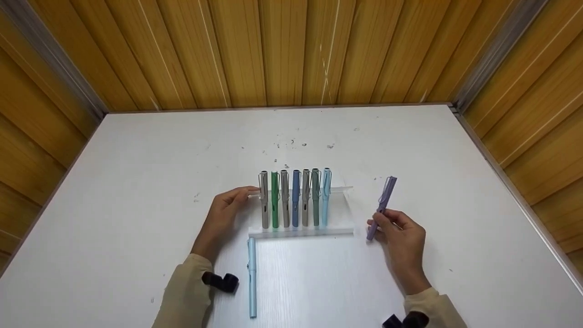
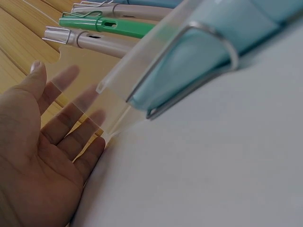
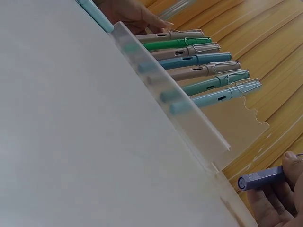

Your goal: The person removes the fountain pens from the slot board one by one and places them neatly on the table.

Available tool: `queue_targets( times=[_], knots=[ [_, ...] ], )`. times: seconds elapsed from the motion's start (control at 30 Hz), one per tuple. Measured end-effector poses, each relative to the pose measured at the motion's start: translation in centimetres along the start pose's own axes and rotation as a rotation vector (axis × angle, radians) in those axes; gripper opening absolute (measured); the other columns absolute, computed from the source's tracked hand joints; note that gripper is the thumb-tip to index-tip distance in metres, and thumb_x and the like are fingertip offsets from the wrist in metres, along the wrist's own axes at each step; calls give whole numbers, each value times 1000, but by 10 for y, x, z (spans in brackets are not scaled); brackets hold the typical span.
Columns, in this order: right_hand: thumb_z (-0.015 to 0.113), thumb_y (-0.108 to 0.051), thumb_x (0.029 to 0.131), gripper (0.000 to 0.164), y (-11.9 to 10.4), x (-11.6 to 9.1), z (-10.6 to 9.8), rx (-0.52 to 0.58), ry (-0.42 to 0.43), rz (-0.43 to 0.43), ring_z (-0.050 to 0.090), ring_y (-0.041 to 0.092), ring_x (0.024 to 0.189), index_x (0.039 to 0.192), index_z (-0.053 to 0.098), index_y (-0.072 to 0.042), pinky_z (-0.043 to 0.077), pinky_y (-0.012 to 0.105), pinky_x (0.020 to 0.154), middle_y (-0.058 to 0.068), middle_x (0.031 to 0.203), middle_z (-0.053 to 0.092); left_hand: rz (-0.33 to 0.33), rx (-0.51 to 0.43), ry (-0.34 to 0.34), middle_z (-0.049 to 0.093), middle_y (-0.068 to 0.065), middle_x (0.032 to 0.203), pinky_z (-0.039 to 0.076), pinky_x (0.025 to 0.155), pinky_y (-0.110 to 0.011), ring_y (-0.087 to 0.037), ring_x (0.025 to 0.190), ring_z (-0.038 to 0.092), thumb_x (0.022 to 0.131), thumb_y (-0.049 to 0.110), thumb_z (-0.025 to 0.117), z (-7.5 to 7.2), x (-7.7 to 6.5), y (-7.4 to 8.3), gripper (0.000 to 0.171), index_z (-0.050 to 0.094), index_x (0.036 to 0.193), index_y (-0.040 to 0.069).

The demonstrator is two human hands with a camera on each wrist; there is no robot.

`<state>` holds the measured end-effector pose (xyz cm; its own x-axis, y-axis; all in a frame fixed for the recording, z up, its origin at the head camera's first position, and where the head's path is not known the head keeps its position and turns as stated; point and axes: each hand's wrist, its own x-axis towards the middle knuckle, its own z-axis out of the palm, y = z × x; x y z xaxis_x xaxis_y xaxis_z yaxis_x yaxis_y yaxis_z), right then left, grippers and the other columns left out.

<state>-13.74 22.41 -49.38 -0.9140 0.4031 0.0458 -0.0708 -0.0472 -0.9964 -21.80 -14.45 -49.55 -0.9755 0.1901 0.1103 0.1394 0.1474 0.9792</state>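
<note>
My right hand [image 1: 403,239] pinches a purple pen [image 1: 387,191] between thumb and fingers, right of a clear pen stand [image 1: 300,233]. The pen is tilted, its clip end up. In the right wrist view its lower end [image 3: 260,178] points toward the stand. My left hand [image 1: 226,207] is at the stand's left edge; in the left wrist view its fairly straight fingers [image 2: 71,142] show behind the clear panel [image 2: 90,61], the thumb apart. Several pens lean in a row on the stand, among them a green pen [image 1: 275,200], a blue pen [image 1: 296,200] and a light blue pen [image 1: 326,196].
Another light blue pen [image 1: 252,278] lies on the white table [image 1: 136,182], in front of the stand's left end. Dark marks dot the table behind the stand. Wood-patterned walls [image 1: 282,54] border the back and sides.
</note>
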Motion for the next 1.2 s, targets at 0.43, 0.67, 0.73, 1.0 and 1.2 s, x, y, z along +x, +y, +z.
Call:
queue_targets(
  times=[0.43,0.67,0.73,1.0,1.2],
  knots=[
    [72,-2,91,19,-11,-33,4,-164,-42,89,71,18,79,107,69,9,61,32,71,10,90,74,-13,-27,3,67,3,130,35,116,-42,-14,131,53,105,37,51,0,-1,0,32,73,119,18],
    [73,-2,90,17,-15,-55,13,-168,-115,131,70,19,75,102,70,9,62,34,67,13,87,72,2,3,7,68,1,130,36,116,-42,-16,133,53,105,37,51,0,1,-1,34,73,120,16],
    [73,-2,90,17,-15,-60,15,-161,-137,143,70,19,74,101,70,9,62,36,67,14,87,71,5,16,12,68,0,130,36,116,-43,-18,134,52,105,35,51,0,1,-1,33,73,120,15],
    [71,-3,92,15,-14,-71,22,-177,-198,232,71,24,73,103,69,7,62,39,64,16,87,70,-6,19,3,67,1,131,34,117,-44,-19,134,52,105,38,51,0,0,1,34,73,120,17],
    [73,-6,91,17,-14,-77,30,-188,-273,288,68,21,70,101,70,7,61,39,62,15,86,71,-29,16,6,67,5,130,34,117,-44,-15,133,52,103,46,51,0,0,0,36,73,120,22]
  ],
)
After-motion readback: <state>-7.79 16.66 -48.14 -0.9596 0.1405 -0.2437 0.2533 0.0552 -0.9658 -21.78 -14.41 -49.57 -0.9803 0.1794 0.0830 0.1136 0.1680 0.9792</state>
